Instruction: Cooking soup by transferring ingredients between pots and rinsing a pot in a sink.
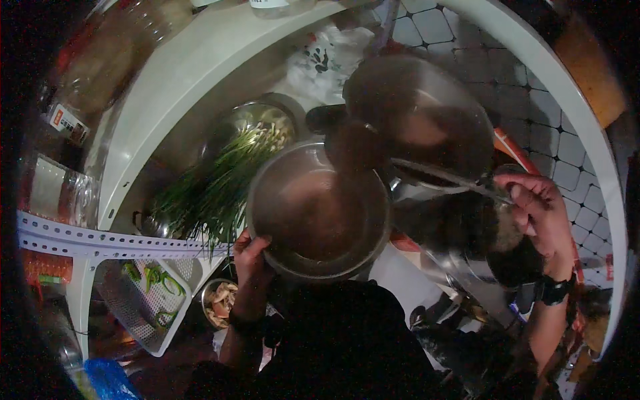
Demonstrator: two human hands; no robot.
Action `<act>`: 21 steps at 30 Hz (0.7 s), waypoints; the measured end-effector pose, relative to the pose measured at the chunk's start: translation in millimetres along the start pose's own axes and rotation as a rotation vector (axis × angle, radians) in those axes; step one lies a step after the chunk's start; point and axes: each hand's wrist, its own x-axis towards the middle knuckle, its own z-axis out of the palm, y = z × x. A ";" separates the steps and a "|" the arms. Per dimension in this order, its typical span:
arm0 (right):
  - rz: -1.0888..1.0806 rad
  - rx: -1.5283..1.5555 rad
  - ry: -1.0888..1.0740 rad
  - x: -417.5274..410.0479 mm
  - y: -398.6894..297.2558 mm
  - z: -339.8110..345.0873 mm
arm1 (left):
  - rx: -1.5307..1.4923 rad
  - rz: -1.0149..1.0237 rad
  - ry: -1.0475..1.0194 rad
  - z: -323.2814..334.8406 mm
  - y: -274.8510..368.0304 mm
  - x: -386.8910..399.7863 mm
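My left hand (252, 252) grips the near left rim of a round metal bowl (300, 245) in front of my body. A brownish tone fills its inside; I cannot tell whether that is liquid or reflection. Pinched in my right hand (537, 210) is the thin handle of a long metal utensil (450, 177), slanting up left. A dark rounded shape (357, 145) overlaps the bowl's far right rim; blur hides whether it is the utensil's head. Beyond it sits a wide pan (425, 110), whose dark handle (325, 118) points left.
Green garlic chives (220, 175) lie left of the bowl. Lower left are a white perforated basket (175, 320) with green peppers (157, 280) and a bowl of cut food (220, 302). A perforated metal rail (130, 241) crosses the left side. A white plastic bag (325, 65) lies behind.
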 end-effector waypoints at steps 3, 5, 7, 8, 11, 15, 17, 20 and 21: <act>-0.078 -0.091 -0.026 -5.3 5.8 20.2 | 0.013 -0.046 0.036 11.3 7.2 -3.1; -0.117 -0.142 -0.025 -11.9 8.5 33.5 | -0.008 -0.040 0.027 11.7 5.7 -1.6; -0.300 -0.520 -0.024 -21.9 13.2 37.3 | -0.018 -0.028 0.027 10.2 6.3 -3.0; -0.458 -0.771 -0.024 -28.6 17.5 36.9 | -0.018 -0.023 0.029 9.5 7.1 -4.1; -0.925 -1.177 0.071 -40.0 8.9 43.3 | -0.010 -0.035 0.028 10.9 7.2 -2.4; -0.881 -1.171 0.070 -39.6 16.4 30.8 | 0.040 -0.015 0.060 11.0 8.7 -4.8; -0.681 -1.037 0.149 -42.6 15.6 21.8 | 0.044 0.021 0.009 5.8 2.2 1.5; -0.391 -0.708 0.310 -17.1 13.9 16.9 | 0.007 0.011 0.029 11.8 4.1 -0.2; -0.345 -0.632 0.307 -2.8 15.1 19.0 | -0.016 -0.002 0.055 12.7 5.2 -1.6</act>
